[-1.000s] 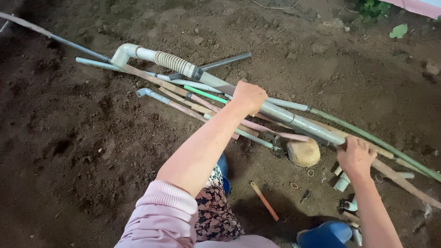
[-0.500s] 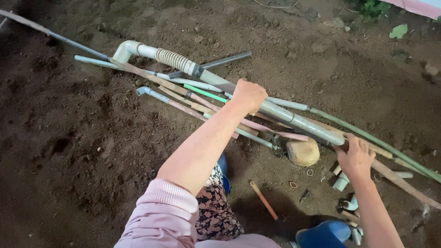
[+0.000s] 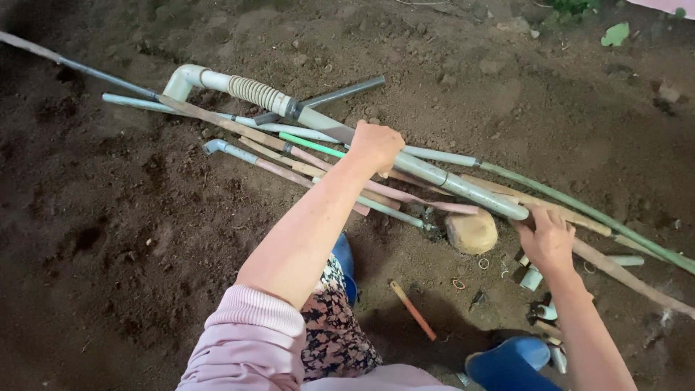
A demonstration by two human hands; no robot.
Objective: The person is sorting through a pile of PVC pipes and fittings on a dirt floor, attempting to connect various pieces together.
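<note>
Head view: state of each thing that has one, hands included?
left hand: closed on the grey pipe
right hand: fingers resting on the wooden stick, grip unclear
grey pipe: lying on the soil, ribbed section and elbow at far end
green rod: lying flat in the pile
orange stick: loose on the soil, untouched

Dark, loose soil point(image 3: 145, 239) is seen across the whole view. A rounded tan stone point(image 3: 471, 231) is found just right of centre, with a short orange stick point(image 3: 413, 310) lying at about 7 o'clock from it. Small white pipe fittings point(image 3: 532, 277) are scattered at 4 o'clock from the stone. A blue boot point(image 3: 507, 362) is seen at the bottom edge, and a green leaf point(image 3: 616, 33) at 1 o'clock, near the top edge.
</note>
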